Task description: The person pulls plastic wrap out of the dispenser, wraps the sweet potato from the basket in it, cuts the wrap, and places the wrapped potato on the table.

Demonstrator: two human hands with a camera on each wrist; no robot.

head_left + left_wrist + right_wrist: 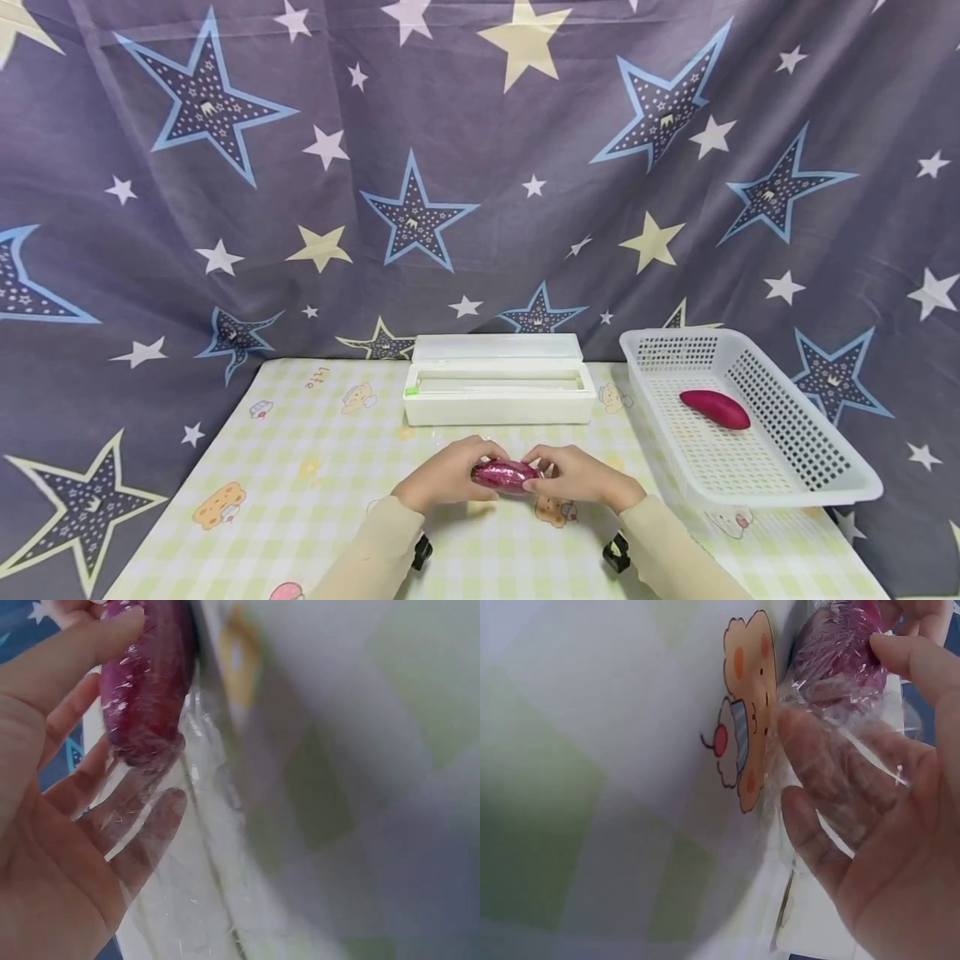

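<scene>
Between left hand (455,472) and right hand (581,475), both gripping, shines a film-wrapped purple-red tuber (504,476), apparently tapered.

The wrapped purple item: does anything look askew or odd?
Yes: clear film flares loosely past both ends of the purple item, over the left hand and right hand, so it looks untucked.

Left wrist view, purple item (147,679) cut off, tablecloth (375,825) blurred
</scene>
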